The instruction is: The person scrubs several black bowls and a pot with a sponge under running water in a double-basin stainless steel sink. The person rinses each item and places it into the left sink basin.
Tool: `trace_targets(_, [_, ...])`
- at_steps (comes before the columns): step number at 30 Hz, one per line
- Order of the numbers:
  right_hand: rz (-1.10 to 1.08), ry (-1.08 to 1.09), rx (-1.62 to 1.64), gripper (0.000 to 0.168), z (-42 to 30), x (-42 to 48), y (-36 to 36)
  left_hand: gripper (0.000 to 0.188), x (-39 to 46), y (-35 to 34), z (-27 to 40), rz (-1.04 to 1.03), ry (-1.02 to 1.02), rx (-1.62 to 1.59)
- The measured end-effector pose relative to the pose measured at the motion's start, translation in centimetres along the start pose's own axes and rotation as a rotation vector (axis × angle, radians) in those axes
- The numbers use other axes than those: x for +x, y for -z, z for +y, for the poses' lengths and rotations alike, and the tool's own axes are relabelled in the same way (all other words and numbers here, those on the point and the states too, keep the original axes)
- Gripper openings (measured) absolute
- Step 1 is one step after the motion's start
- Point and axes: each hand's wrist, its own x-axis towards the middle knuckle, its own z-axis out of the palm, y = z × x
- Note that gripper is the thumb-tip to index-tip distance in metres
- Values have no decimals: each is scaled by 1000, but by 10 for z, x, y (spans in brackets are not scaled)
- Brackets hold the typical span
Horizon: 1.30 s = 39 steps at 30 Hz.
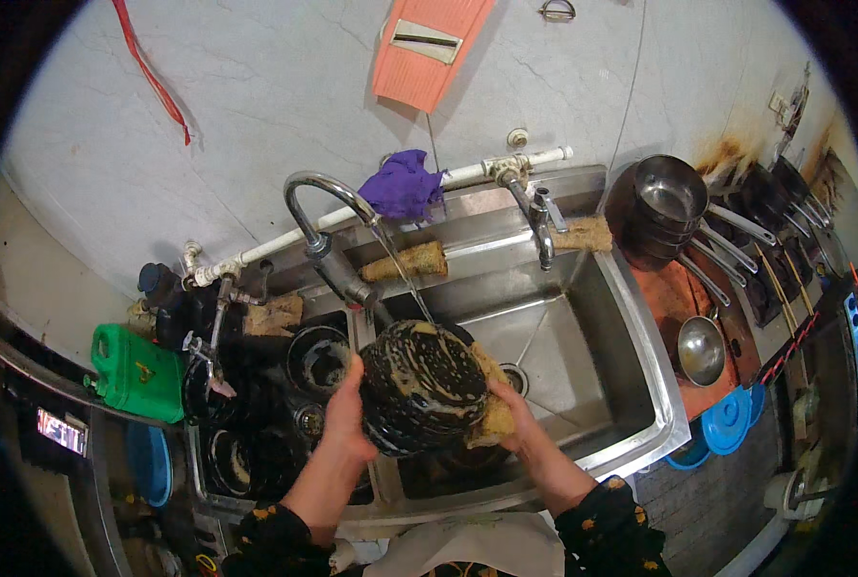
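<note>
Between my two hands is a black bowl-shaped vessel [429, 379], tilted and streaked with suds. Its ridged side may be one bowl or several stacked; I cannot tell. My left hand [347, 418] grips its left side. On the right, my right hand [519, 415] presses a tan loofah-like scrubber [495, 418] against its side. Water runs onto the vessel from a curved chrome faucet [342, 191]. It is held over the divider and the left part of the right-hand basin of a steel sink [566, 353]. Wet black bowls [318, 358] lie in the left basin.
A second tap [542, 231] reaches over the right basin. Loofah pieces [407, 262] and a purple cloth [403, 186] lie along the back. Stacked saucepans [670, 191] and a metal bowl [701, 352] stand at right. A green jerrycan [137, 375] is at left.
</note>
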Motion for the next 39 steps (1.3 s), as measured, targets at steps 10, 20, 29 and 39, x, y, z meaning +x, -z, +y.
trace_targets(10, [250, 701, -1151, 52, 40, -20, -28, 36, 39, -14, -31, 216, -466, 383])
trace_targets(20, [110, -5, -16, 42, -5, -1, -51, 37, -26, -26, -9, 57, -520, 681])
trace_targets(29, [-177, 7, 162, 44, -8, -13, -31, 48, 14, 18, -2, -215, -18, -208])
trace_targets(39, [7, 173, -926, 39, -20, -21, -87, 62, -3, 45, -61, -10, -671, 831])
